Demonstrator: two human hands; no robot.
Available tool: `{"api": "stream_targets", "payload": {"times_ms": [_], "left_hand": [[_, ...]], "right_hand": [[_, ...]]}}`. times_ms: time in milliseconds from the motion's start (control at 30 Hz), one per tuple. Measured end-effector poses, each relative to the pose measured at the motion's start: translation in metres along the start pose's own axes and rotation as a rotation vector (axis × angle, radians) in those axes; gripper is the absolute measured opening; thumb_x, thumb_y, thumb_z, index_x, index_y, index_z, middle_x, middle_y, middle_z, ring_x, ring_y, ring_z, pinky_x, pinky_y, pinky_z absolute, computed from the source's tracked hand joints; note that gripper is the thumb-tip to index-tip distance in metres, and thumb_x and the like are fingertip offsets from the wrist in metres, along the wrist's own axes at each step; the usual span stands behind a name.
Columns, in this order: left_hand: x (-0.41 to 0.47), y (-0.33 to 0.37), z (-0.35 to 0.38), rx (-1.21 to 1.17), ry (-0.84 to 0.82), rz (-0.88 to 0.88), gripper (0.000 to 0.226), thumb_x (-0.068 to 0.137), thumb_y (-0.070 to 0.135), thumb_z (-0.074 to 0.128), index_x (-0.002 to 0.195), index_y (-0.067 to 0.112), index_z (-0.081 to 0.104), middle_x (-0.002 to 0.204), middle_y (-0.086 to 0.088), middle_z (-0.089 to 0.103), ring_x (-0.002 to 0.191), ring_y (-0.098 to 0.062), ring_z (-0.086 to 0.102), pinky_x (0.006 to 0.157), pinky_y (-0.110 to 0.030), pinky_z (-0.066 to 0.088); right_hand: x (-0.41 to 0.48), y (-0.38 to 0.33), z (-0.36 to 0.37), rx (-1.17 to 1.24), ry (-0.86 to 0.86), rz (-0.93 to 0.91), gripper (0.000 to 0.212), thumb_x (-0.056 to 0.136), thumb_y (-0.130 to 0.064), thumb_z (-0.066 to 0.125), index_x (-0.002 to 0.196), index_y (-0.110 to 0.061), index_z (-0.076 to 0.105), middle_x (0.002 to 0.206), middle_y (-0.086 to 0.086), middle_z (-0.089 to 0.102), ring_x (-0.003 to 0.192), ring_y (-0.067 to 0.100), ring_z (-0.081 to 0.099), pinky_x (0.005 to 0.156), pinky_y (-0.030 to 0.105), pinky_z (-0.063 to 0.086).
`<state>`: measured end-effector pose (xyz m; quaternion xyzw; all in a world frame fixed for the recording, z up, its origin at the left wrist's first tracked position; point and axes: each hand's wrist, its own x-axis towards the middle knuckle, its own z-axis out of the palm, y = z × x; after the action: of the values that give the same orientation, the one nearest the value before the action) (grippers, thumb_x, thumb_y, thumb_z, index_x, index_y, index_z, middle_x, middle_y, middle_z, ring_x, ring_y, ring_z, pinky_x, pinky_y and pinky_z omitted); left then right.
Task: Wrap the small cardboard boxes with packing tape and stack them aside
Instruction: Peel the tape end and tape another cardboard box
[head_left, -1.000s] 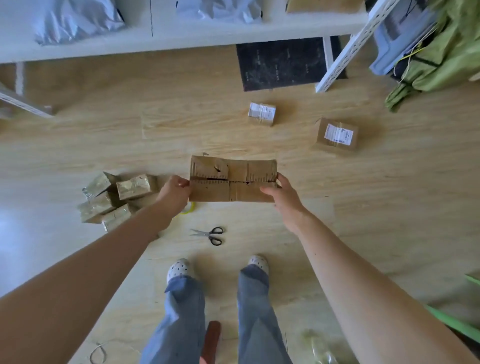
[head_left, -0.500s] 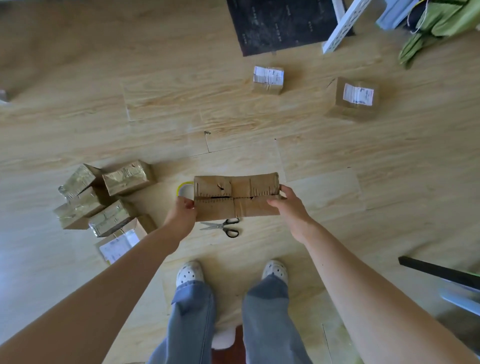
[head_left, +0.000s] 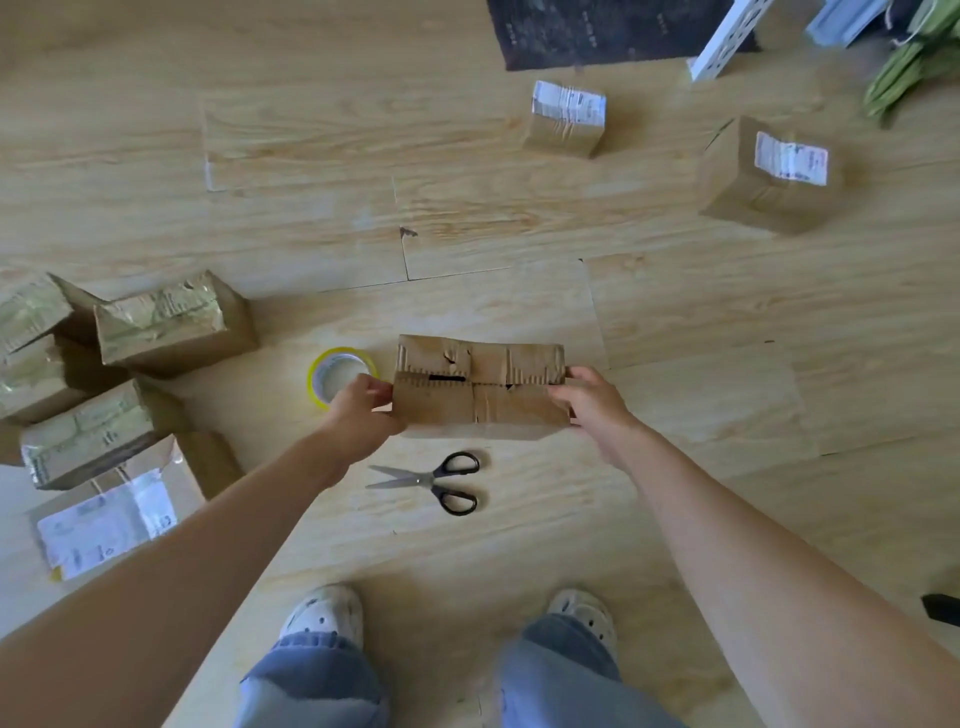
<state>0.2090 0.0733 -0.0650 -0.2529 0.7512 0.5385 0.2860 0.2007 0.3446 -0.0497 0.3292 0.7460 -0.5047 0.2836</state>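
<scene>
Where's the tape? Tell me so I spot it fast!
Look at the wooden floor ahead of the shoes. Just left of the cardboard box, by the left hand gripping it, lies the tape roll. Nothing else is round and yellow-rimmed.

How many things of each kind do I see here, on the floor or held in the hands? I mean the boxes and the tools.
Cardboard boxes: 8 (1 held box, 2 far boxes, 5 piled boxes)
Tape roll: 1
Scissors: 1
Total: 10
</scene>
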Motion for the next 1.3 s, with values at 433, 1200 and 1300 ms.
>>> {"api": "stream_targets", "payload": {"times_ms": [433, 1200, 1300], "left_hand": [[0.064, -0.021, -0.01, 0.053, -0.04, 0.091, 0.035, 0.074, 0.01, 0.081, 0.095, 0.024, 0.056, 0.085, 0.008, 0.071, 0.092, -0.022, 0.067, 0.092, -0.044, 0.052], [0.11, -0.08, -0.016, 1.234, 0.181, 0.296, 0.035, 0.09, 0.035, 0.061, 0.12, 0.017, 0.058, 0.119, -0.004, 0.061, 0.11, -0.025, 0.055, 0.089, -0.033, 0.041], [0.108, -0.083, -0.014, 1.147, 0.276, 0.265, 0.019, 0.095, 0.022, 0.055, 0.111, 0.016, 0.063, 0.104, -0.011, 0.066, 0.098, -0.032, 0.058, 0.07, -0.031, 0.039]], "right_hand": [[0.054, 0.014, -0.002, 0.045, -0.162, -0.102, 0.056, 0.09, -0.005, 0.063, 0.14, -0.02, 0.044, 0.139, 0.008, 0.051, 0.123, 0.025, 0.053, 0.102, 0.044, 0.046], [0.052, 0.03, 0.031, -0.381, 0.252, -0.615, 0.064, 0.09, -0.023, 0.065, 0.145, -0.014, 0.033, 0.146, 0.002, 0.031, 0.137, 0.016, 0.029, 0.106, 0.023, 0.019], [0.048, 0.025, 0.034, -0.484, 0.277, -0.661, 0.063, 0.09, -0.023, 0.064, 0.145, -0.015, 0.034, 0.147, 0.003, 0.03, 0.137, 0.017, 0.028, 0.111, 0.028, 0.022]]}}
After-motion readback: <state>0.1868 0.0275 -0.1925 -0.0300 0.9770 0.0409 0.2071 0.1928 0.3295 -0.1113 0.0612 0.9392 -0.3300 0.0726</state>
